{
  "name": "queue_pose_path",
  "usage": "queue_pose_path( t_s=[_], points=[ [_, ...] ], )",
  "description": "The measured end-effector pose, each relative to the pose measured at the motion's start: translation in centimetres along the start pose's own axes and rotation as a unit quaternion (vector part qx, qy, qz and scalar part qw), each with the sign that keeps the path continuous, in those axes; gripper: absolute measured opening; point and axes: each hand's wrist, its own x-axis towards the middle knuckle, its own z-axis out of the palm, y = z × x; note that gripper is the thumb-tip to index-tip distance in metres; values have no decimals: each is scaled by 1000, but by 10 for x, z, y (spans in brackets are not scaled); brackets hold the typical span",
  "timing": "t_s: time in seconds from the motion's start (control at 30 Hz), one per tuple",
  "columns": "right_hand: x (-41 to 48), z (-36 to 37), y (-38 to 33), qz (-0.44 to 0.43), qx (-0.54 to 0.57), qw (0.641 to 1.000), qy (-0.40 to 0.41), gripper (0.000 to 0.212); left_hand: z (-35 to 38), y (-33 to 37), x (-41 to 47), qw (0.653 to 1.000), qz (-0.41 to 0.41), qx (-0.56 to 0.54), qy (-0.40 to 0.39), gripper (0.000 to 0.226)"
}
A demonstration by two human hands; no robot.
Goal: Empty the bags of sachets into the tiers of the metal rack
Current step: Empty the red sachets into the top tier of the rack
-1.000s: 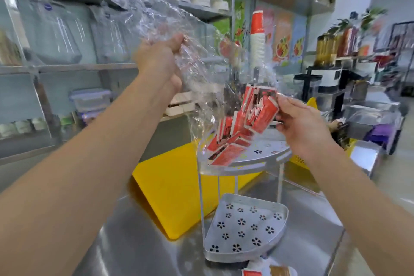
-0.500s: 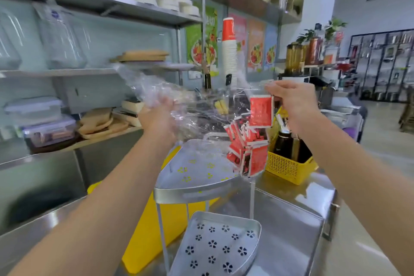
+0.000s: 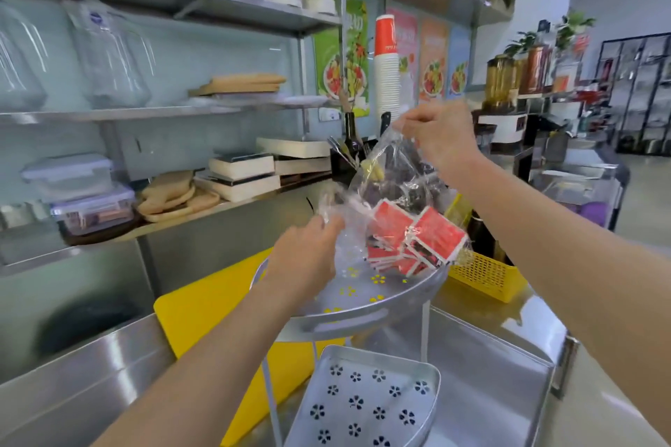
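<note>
Steel counter (image 3: 483, 385) under metal rack (image 3: 363, 308), shelves (image 3: 163, 112) along kitchen wall.

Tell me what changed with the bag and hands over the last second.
The right hand rose and now pinches the clear bag from above; the left hand dropped low beside the top tier. The red sachets left the tier and hang bunched in the bag. Lower tier unchanged.

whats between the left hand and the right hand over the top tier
In the head view, the clear plastic bag stretches between the left hand and right hand, with red sachets bunched inside, above the rack's top tier.
</note>
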Motion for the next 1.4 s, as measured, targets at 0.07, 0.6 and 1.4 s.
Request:
queue_pose_path(
  t_s=[0.07,0.6,1.4],
  points=[
    [-8,6,6,10,-10,999,-52,16,7,3,-4,991,26,-48,-118,38],
    [-19,23,13,-114,-171,936,-285,6,-46,1,8,884,-14,-250,-394,52],
    [15,-39,98,131,-220,926,-279,43,-17,9,48,858,-141,-480,118,27]
  ],
)
